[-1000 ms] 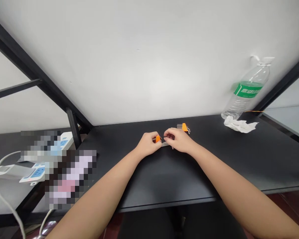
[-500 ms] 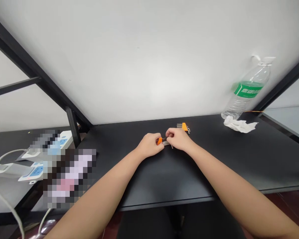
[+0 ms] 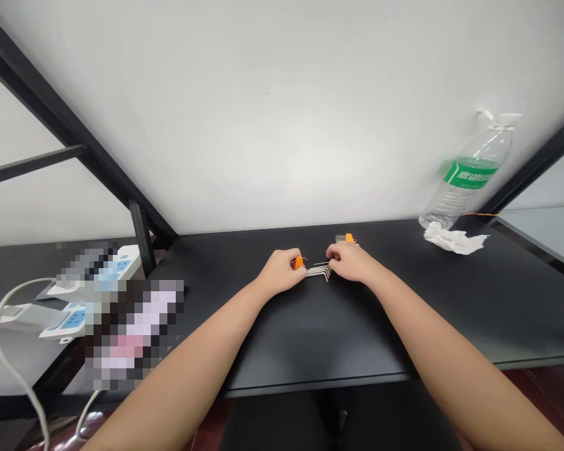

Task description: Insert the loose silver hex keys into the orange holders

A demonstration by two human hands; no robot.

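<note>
My left hand [image 3: 282,272] is closed around an orange hex key holder [image 3: 299,262]. Several silver L-shaped hex keys [image 3: 317,271] stick out of it to the right, their bent ends toward me. Between the thumb and fingers of my right hand [image 3: 350,261] is one thin hex key [image 3: 320,264], its straight end pointing left toward the holder and apart from it. Just behind my right hand, a second orange hex key set [image 3: 349,238] lies on the black table, partly hidden by the hand.
A clear plastic bottle [image 3: 470,172] with a green label leans at the wall on the right. Crumpled white tissue [image 3: 455,240] lies before it. White power strips [image 3: 70,321] with cables and a blurred-out object [image 3: 138,326] are on the left. Black frame bars [image 3: 143,235] rise at both sides.
My right hand has moved right, away from the holder, with the thin hex key in its fingers. More of the hex keys in the holder now shows. My left hand has hardly moved.
</note>
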